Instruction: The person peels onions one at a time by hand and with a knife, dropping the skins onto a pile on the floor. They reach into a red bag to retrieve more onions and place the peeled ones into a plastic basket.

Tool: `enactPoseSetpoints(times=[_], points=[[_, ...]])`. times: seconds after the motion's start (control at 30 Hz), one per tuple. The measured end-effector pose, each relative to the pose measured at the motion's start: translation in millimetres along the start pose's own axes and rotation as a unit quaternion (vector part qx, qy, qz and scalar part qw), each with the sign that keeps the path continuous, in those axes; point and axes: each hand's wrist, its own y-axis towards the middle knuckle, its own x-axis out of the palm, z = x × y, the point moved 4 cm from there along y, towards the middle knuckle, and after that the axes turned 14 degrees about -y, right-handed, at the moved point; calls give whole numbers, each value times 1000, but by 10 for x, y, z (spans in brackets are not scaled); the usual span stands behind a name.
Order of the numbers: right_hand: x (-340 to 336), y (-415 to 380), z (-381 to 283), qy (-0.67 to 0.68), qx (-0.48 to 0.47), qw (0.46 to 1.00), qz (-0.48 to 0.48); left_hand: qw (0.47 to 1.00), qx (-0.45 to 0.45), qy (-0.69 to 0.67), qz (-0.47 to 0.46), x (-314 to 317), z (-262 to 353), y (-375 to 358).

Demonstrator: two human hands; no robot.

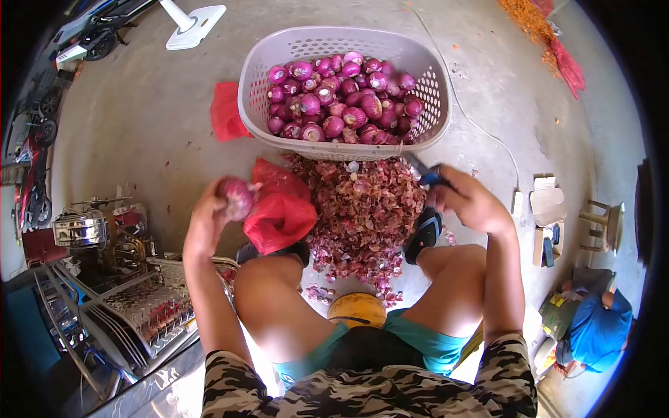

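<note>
A red onion (pixel 237 198) is gripped in my left hand (pixel 206 221), held up beside a red mesh bag (pixel 282 212). My right hand (pixel 475 202) is closed around the dark blue handle of a knife (pixel 433 177), whose blade points up and left toward the basket. Between my feet lies a heap of onion skins (pixel 366 209). Just beyond it stands a grey plastic basket (pixel 341 150) holding many purple onions (pixel 333 126).
A yellow seat (pixel 357 306) is beneath me. Metal racks (pixel 132 313) stand at the left. A white cable runs to a power strip (pixel 518 204) on the right, near a cardboard box (pixel 548 240) and a wooden stool (pixel 601 226). Orange netting (pixel 529 28) lies at the far right.
</note>
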Motion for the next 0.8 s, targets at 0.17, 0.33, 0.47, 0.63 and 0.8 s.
enactPoseSetpoints(times=[0.17, 0.33, 0.47, 0.63, 0.8], points=[[20, 318, -520, 184, -13, 980, 74, 931, -41, -262, -253, 1266, 0, 194], [261, 415, -611, 207, -141, 954, 164, 932, -29, -290, -214, 1715, -312, 499], [464, 607, -307, 136, -143, 954, 226, 971, 8, -214, -107, 1682, -705, 608], [626, 835, -174, 269, -115, 940, 173, 979, 19, -191, -64, 1577, -813, 681], [682, 937, -153, 298, -69, 928, 214, 975, 26, -220, -21, 1529, -762, 663]])
